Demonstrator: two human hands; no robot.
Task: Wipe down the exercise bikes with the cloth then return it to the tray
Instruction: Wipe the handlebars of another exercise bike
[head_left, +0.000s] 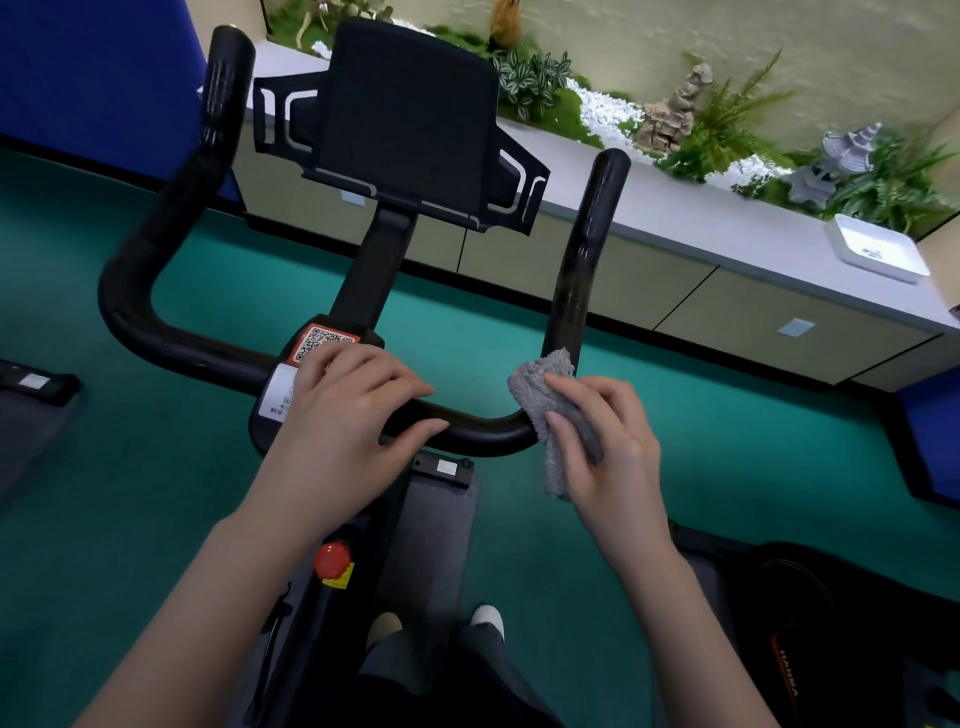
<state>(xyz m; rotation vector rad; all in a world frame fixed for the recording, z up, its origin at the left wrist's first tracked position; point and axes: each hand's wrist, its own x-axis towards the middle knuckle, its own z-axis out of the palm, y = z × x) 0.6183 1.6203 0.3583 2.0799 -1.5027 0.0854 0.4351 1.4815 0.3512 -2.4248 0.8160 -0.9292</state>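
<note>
Wrapping the bend of the handlebar (483, 435), the cloth (537, 395) is pinched in the right hand (610, 452), with the thumb on its near face and the fingers curled behind it. A loose tail is left hanging below that hand. The left hand (343, 410) is laid over the middle of the bar, its fingers nearly straight and together, resting there rather than clenched.

The cloth is judged to be light, soft and fleecy. It should fold round a tube easily, drag a little on the rubbery grip, and carry no risk of breakage. A hold on the bunched middle is thought best, so that the tail is gathered and not trailed or snagged. The bar itself is judged stiff and steady enough to be pressed against.

Directly beyond the right hand rises the right horn (587, 249), with open air on both of its sides. Beyond the left hand, the holder (410, 119) on its stem narrows the gap towards the centre, and its corner brackets could catch the fabric. Below both hands lies open floor (701, 405).

The tray (878, 270) is seen well beyond and to the right of the right hand, on the bench (701, 218) and close to its front edge. Plants stand just behind it. A reach over the front edge is judged the clearer way in.
</note>
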